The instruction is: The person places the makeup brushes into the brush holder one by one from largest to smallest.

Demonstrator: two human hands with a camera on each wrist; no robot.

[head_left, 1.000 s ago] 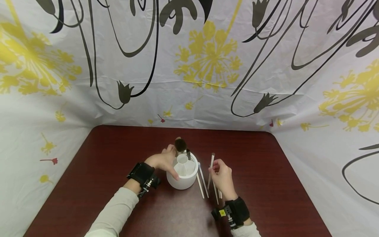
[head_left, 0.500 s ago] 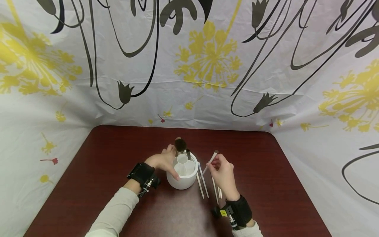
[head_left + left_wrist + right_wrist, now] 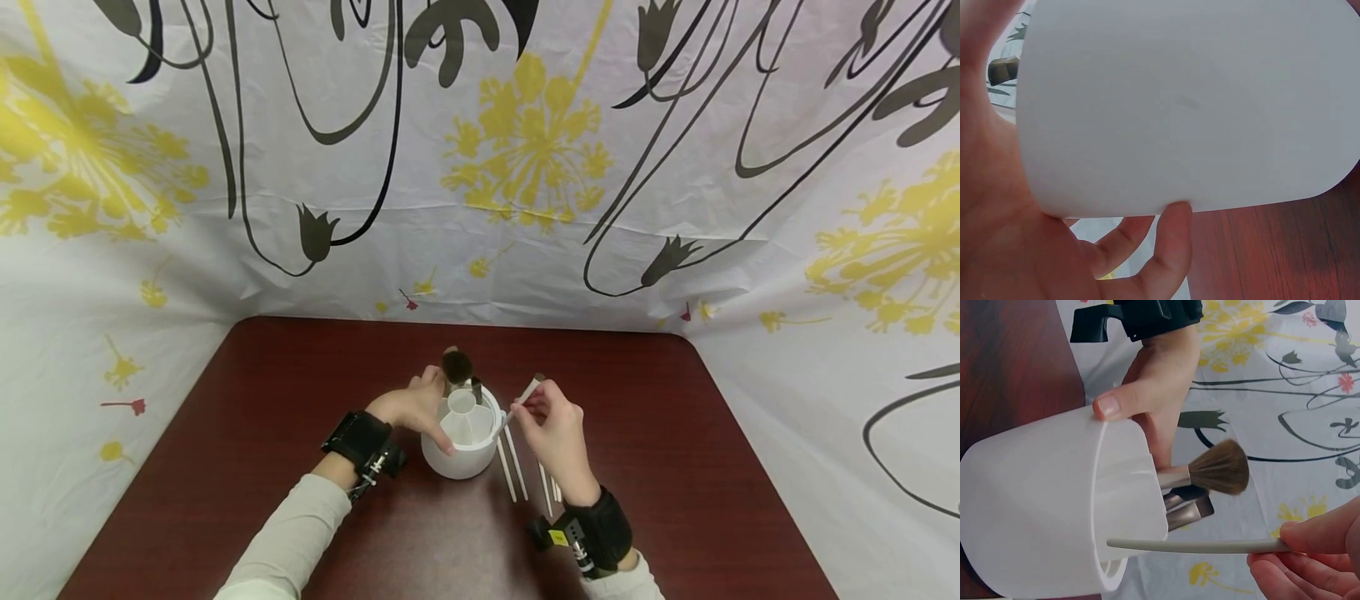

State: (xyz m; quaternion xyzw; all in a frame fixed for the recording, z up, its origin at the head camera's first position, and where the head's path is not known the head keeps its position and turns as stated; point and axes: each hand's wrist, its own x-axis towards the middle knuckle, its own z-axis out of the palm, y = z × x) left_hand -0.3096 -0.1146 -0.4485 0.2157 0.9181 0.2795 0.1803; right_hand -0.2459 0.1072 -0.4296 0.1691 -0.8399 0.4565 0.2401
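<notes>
A round white brush holder (image 3: 457, 463) with inner compartments stands on the table, and my left hand (image 3: 414, 411) grips it from the left, thumb over the near rim. In the right wrist view, a fluffy brown makeup brush (image 3: 1225, 467) and a smaller flat-tipped one (image 3: 1192, 512) stick out of its far side. My right hand (image 3: 558, 429) pinches another makeup brush (image 3: 1191, 546) near its bristle end. Its pale handle slants down, with the tip at the holder's right rim. In the left wrist view, the holder's smooth wall (image 3: 1191, 112) fills most of the picture.
Two pale-handled brushes (image 3: 507, 471) lie on the table just right of the holder. Several more thin handles (image 3: 546, 492) lie beside and partly under my right hand. The dark red table (image 3: 315, 358) ends at a patterned cloth (image 3: 540, 275) behind.
My right hand has lifted the brush off the table, tilted it, and carried it left until its handle tip meets the holder's rim. My left hand and the holder stay put.
</notes>
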